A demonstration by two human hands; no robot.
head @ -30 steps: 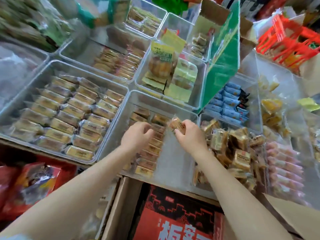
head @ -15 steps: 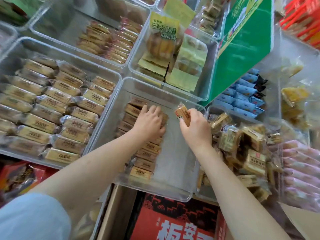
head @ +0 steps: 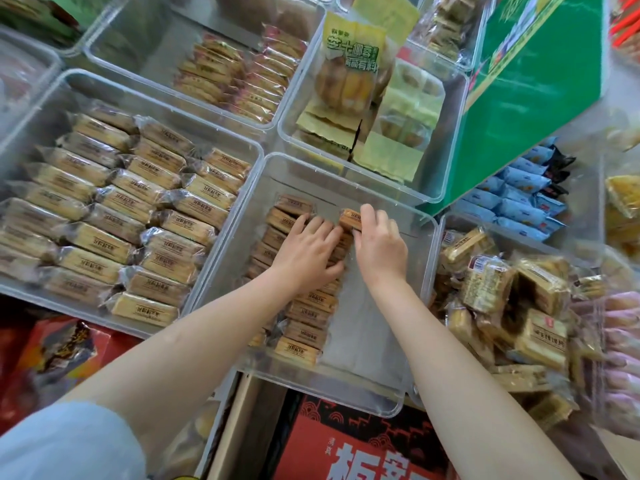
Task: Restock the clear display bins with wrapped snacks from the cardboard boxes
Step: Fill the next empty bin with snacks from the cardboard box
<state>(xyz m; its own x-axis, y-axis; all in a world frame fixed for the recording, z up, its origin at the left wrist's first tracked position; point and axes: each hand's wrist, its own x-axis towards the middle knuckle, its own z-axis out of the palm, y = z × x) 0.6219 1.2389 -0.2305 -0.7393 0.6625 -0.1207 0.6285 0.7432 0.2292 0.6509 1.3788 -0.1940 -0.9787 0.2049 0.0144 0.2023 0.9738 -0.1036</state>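
Observation:
A clear display bin (head: 420, 306) in the middle holds a row of brown wrapped snacks (head: 304, 308) along its left side; its right half is bare. My left hand (head: 308, 252) lies flat with straight fingers on the upper part of that row. My right hand (head: 379, 245) pinches one brown wrapped snack (head: 349, 218) at the far end of the bin, just right of the row. A cardboard box (head: 242, 427) with a red printed pack inside sits below the bin.
A full bin of tan wrapped bars (head: 114, 216) stands to the left. Bins of yellow-green packs (head: 360, 109) and reddish bars (head: 239, 77) are behind. A green sign (head: 533, 95), blue packets (head: 516, 199) and loose tan snacks (head: 509, 306) lie right.
My right hand has lowered its snack toward the bin's far end beside the row. My left hand has opened flat and slid up the row. The view has tilted down.

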